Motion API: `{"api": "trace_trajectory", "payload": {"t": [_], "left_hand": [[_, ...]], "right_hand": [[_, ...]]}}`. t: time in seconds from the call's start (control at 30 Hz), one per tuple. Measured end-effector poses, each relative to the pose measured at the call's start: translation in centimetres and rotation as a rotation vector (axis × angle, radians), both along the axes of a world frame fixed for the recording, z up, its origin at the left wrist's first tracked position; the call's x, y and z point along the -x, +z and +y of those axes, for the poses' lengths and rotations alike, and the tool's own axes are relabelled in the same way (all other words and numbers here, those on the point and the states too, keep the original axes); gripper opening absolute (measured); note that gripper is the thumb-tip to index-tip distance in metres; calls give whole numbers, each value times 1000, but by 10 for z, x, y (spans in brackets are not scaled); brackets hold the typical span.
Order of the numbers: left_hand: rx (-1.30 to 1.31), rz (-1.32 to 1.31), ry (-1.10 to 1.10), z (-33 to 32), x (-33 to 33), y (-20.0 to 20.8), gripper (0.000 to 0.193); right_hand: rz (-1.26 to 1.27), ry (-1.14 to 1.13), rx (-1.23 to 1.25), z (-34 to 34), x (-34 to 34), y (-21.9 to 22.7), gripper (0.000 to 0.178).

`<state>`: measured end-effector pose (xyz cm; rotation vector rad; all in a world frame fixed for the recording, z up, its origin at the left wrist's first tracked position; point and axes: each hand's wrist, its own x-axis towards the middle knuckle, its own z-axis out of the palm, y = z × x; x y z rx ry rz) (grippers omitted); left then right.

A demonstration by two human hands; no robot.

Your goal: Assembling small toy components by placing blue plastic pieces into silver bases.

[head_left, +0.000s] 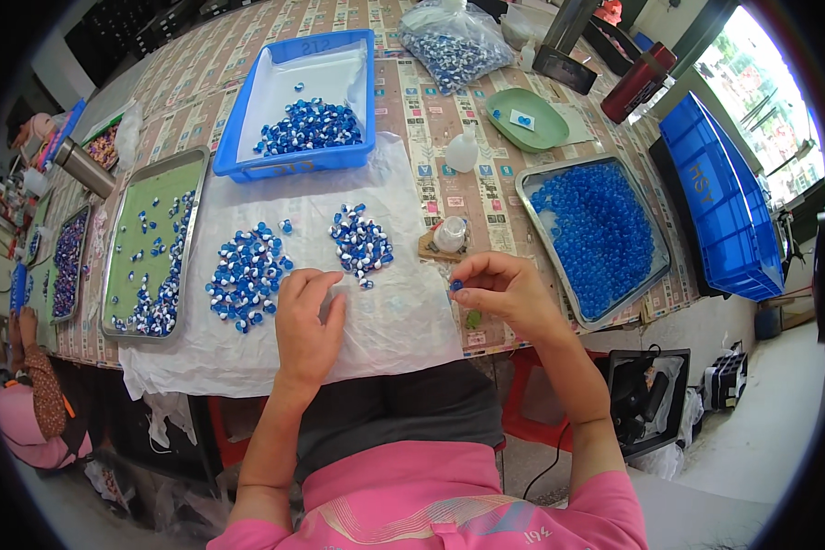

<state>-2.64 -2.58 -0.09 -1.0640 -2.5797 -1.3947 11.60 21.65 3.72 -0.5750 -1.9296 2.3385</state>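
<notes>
My right hand pinches a small round blue bead between thumb and fingertips, near the table's front edge. Over the white sheet is my left hand, its thumb apart from its bent fingers and nothing visible between them. Just left of that hand lies a loose pile of blue-and-white beads. A smaller pile of blue-and-white beads sits beyond its fingertips. Close to my right hand, a small clear glass jar stands on a wooden block.
A metal tray of blue beads lies right; a green-lined metal tray lies left. Behind are a blue bin, white bottle, green dish and bag of beads. A blue crate stands far right. Another person sits left.
</notes>
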Motion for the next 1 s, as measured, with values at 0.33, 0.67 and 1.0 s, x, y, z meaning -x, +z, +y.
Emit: {"api": "trace_trajectory", "payload": {"t": [0.33, 0.67, 1.0], "left_hand": [[-2, -17, -23, 7, -6, 2, 28], [-20, -17, 5, -4, 1, 1, 27], [-61, 129, -64, 8, 5, 0, 26]], "right_hand": [[-20, 26, -22, 3, -8, -1, 25], [-59, 17, -100, -6, -4, 3, 23], [-21, 14, -195, -15, 4, 2, 24]]}}
